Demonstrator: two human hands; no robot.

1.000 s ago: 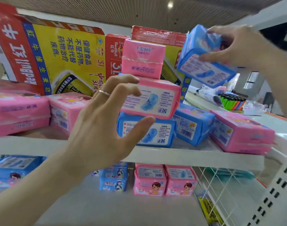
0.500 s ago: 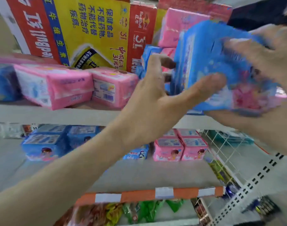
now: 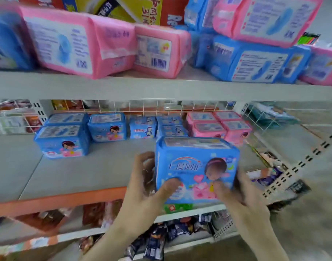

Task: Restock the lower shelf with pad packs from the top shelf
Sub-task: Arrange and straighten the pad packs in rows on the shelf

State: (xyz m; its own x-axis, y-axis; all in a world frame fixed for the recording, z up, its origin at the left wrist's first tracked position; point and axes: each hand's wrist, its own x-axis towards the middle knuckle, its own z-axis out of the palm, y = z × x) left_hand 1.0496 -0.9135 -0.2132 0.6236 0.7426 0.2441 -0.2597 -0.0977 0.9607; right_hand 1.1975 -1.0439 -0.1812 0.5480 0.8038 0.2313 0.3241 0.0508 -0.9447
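Observation:
I hold a blue pad pack (image 3: 195, 162) upright in both hands, at the front edge of the lower shelf (image 3: 70, 174). My left hand (image 3: 142, 191) grips its left side, thumb on the front face. My right hand (image 3: 238, 193) grips its right side, thumb on the front too. Behind it on the lower shelf stand blue packs (image 3: 62, 141) at the left and middle, and pink packs (image 3: 218, 125) at the right. The top shelf (image 3: 161, 87) carries a loose pile of pink packs (image 3: 74, 42) and blue packs (image 3: 255, 63).
Red and yellow cartons (image 3: 142, 8) stand behind the top-shelf pile. A white wire divider (image 3: 270, 119) bounds the lower shelf on the right, with other goods beyond it. Snack bags (image 3: 157, 236) fill the shelf beneath. An orange strip (image 3: 57, 202) marks the lower shelf's front edge.
The blue pack came down from the top shelf level to the front of the lower shelf. My left hand joined my right on it. My view tilted downward.

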